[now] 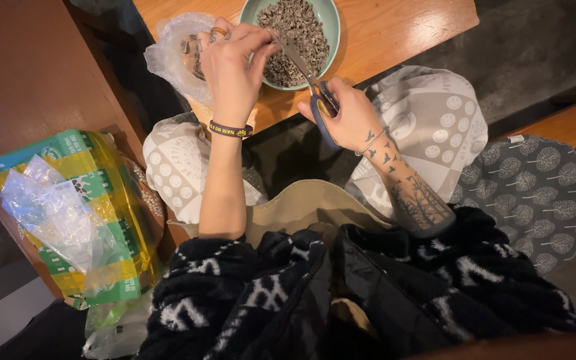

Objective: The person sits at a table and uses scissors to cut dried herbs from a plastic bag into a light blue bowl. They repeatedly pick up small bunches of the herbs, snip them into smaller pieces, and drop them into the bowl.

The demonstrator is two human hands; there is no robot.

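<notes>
My right hand (pixel 343 115) grips the blue handles of a pair of scissors (pixel 309 83), blades pointing up toward a green bowl (pixel 331 20) filled with small dark cut pieces (pixel 295 33). My left hand (pixel 232 63) pinches a small dark piece between fingertips right at the scissor blades, over the bowl's left rim. A clear plastic bag (pixel 171 50) with more dark material lies just left of that hand on the wooden table (pixel 395 30).
A green and yellow bag (pixel 85 213) stuffed with clear plastic sits at my left on a brown surface. Patterned cushions (pixel 535 193) lie at my right on a wooden bench. My knees in printed trousers (pixel 435 120) rest under the table edge.
</notes>
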